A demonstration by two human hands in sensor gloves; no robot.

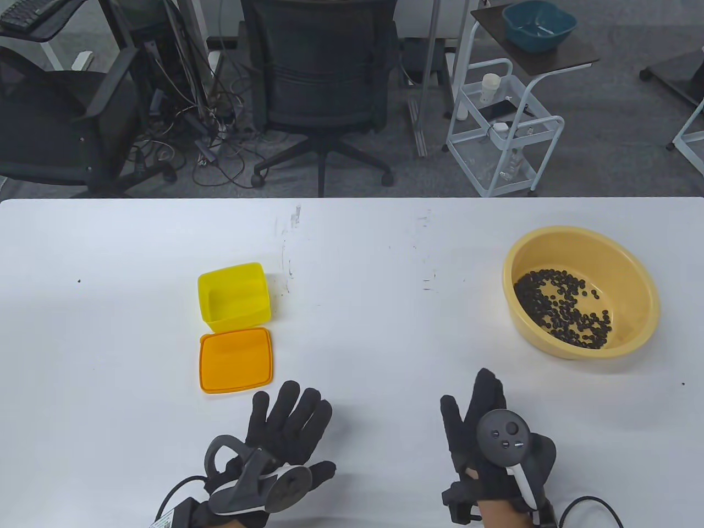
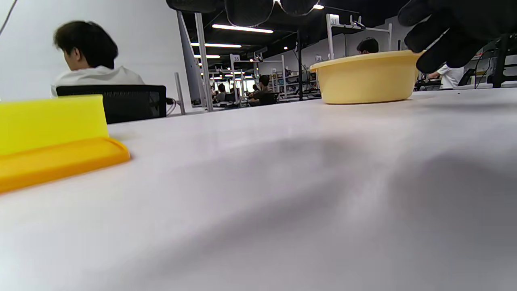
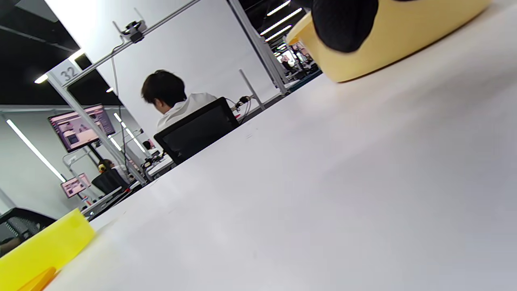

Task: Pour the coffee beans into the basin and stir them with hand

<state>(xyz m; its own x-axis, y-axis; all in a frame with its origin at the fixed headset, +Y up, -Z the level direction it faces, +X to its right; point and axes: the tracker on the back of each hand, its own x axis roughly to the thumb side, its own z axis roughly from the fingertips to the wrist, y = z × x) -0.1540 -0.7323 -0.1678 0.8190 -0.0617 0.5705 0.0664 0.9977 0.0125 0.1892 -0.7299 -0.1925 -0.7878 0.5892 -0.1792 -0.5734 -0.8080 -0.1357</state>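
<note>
A pale yellow basin [image 1: 581,291] [image 2: 365,78] [image 3: 387,44] stands at the right of the table with dark coffee beans [image 1: 564,308] spread over its bottom. An empty yellow box [image 1: 234,295] [image 2: 48,121] [image 3: 40,246] sits left of centre, its orange lid [image 1: 236,359] [image 2: 56,161] flat on the table just in front of it. My left hand [image 1: 289,423] lies flat near the front edge with fingers spread, just right of the lid and holding nothing. My right hand [image 1: 477,407] rests on the table below and left of the basin, fingers straight, empty.
The white table [image 1: 385,264] stretches wide between box and basin. Beyond its far edge stand a black office chair [image 1: 324,82], a white cart [image 1: 503,132] and cables on the floor. A seated person [image 2: 87,60] shows in the wrist views behind the table.
</note>
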